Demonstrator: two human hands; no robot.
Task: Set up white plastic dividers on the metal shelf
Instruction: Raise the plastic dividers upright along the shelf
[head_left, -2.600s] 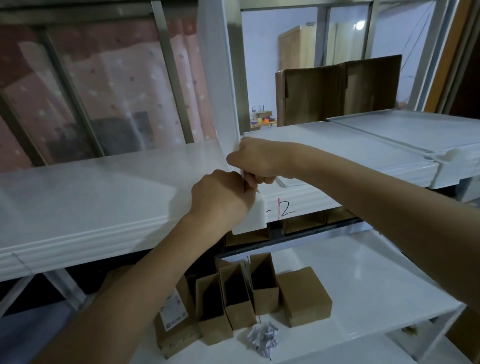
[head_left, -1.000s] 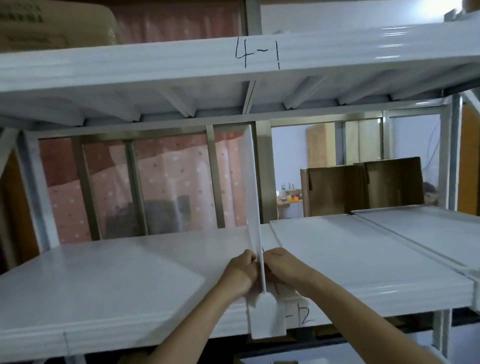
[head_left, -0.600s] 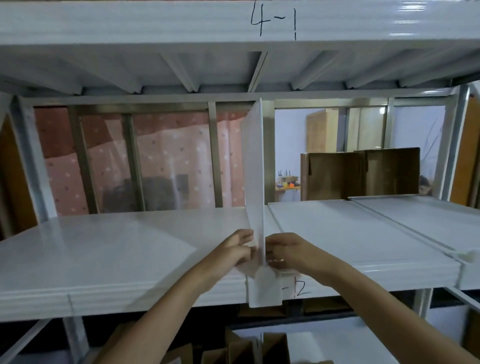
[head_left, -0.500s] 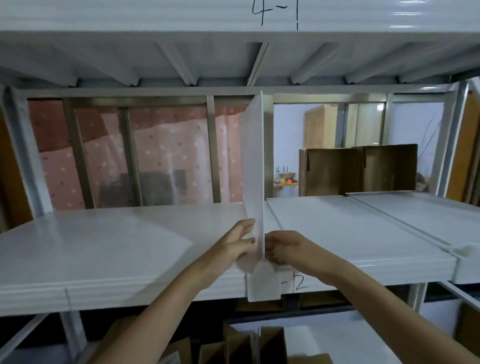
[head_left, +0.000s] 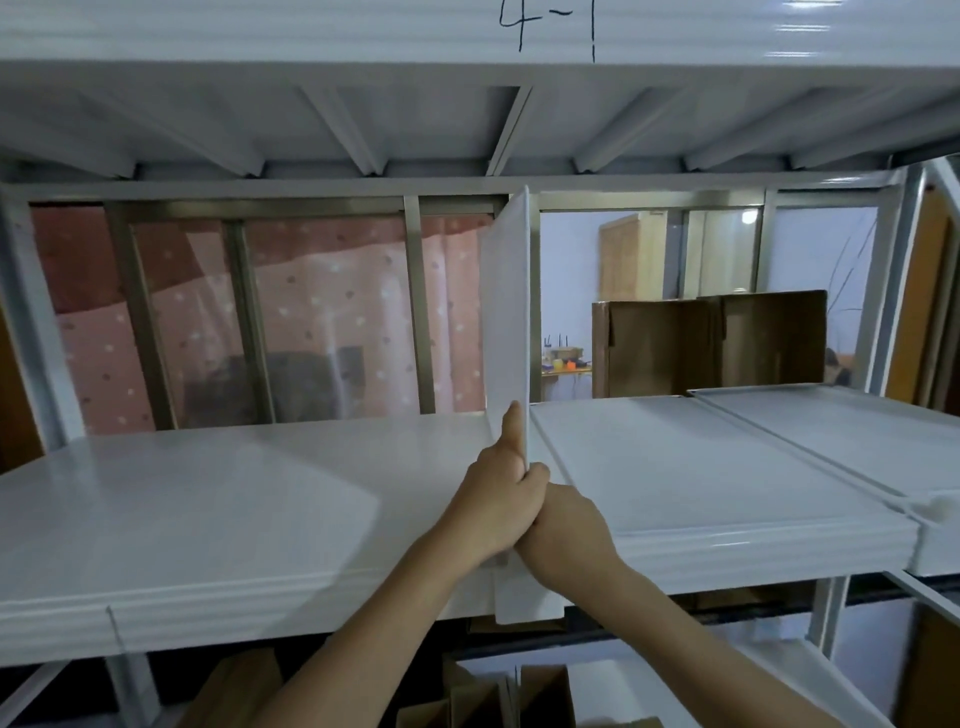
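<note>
A white plastic divider (head_left: 506, 312) stands upright on the white metal shelf (head_left: 208, 509), seen nearly edge-on, reaching up close to the shelf above. Its front tab (head_left: 524, 597) hangs over the shelf's front lip. My left hand (head_left: 498, 493) grips the divider's lower front edge, thumb pointing up along its left face. My right hand (head_left: 566, 530) presses against the divider's right side, just behind the shelf's front edge, touching my left hand.
The upper shelf (head_left: 467, 31) is marked "4-1" in black. An open cardboard box (head_left: 711, 343) stands beyond the back right. A second shelf panel (head_left: 857, 431) adjoins on the right. Cardboard boxes (head_left: 483, 696) sit on the lower level. Pink dotted curtain behind left.
My head has lifted from the lower shelf to the divider level. Both hands have closed tighter together on the divider's lower front edge, the left thumb now raised along it.
</note>
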